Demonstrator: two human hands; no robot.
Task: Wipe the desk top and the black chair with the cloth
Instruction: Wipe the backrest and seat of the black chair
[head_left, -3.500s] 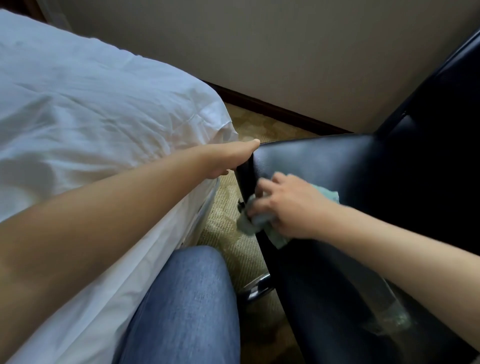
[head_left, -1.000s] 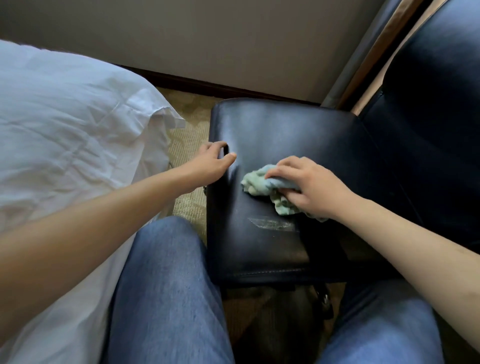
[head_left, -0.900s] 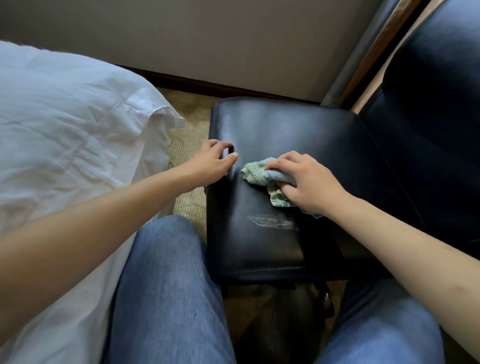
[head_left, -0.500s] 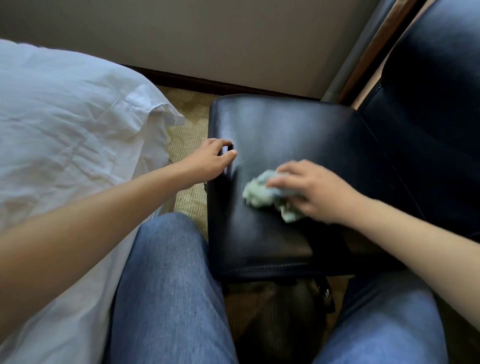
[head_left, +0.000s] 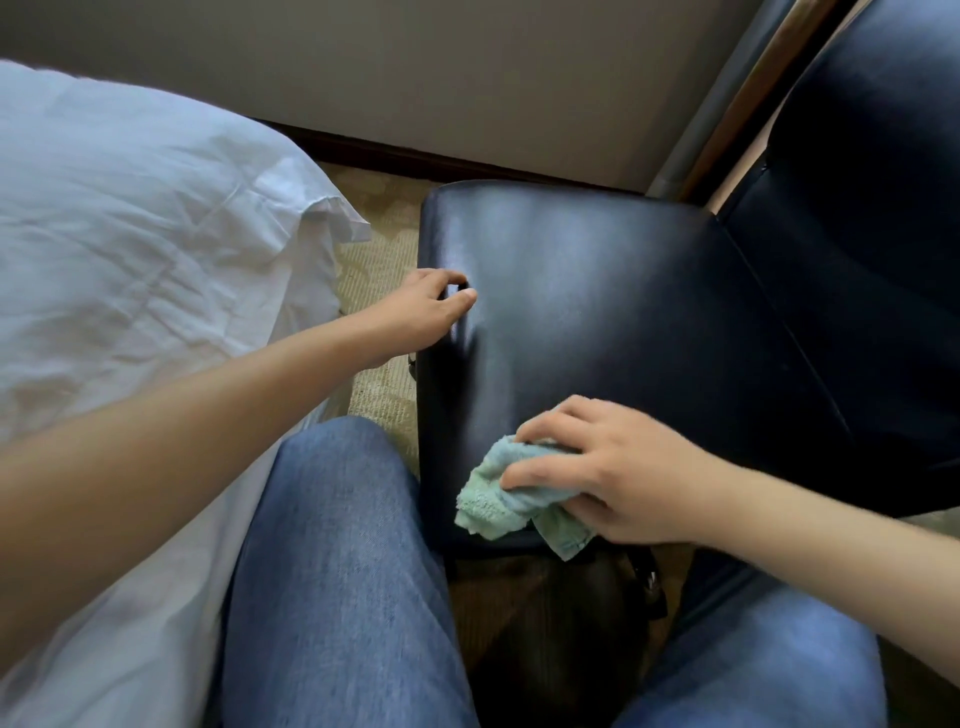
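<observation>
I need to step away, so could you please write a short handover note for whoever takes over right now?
Left hand: grips the left edge of the black chair seat, steadying it.
Right hand: grip on the bunched green cloth, pressed on the seat's front edge.
Done: the seat wipe is under way; its near part is being wiped.
Left: the rest of the seat, the chair back, then the desk top, which is out of view.
The white bedding lies close on the left.
</observation>
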